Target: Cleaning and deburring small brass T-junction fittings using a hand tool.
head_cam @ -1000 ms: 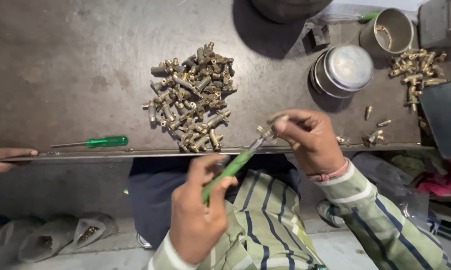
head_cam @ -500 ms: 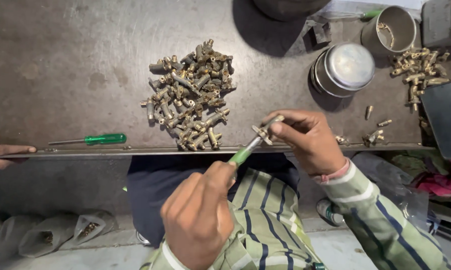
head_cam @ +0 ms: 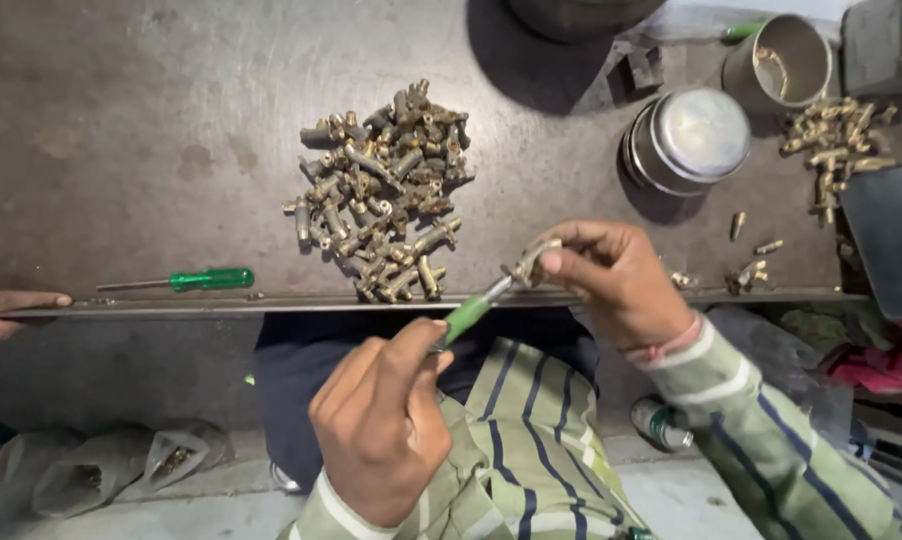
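My right hand point(head_cam: 616, 282) pinches a small brass fitting point(head_cam: 524, 265) just above the front edge of the dark metal table point(head_cam: 171, 130). My left hand point(head_cam: 379, 420) grips a green-handled screwdriver point(head_cam: 467, 316) whose tip meets that fitting. A pile of several similar brass fittings point(head_cam: 381, 190) lies on the table right behind the tool. Both arms wear striped sleeves.
A second green screwdriver point(head_cam: 186, 281) lies at the table's front left, near another person's fingers point(head_cam: 11, 305). Stacked metal bowls point(head_cam: 691, 135), a steel cup point(head_cam: 779, 60) and another heap of fittings point(head_cam: 836, 145) sit at the right. Bags point(head_cam: 101, 465) lie on the floor.
My left hand has turned on the screwdriver handle while the tip stays in the fitting. My right hand keeps its pinch and has barely moved.
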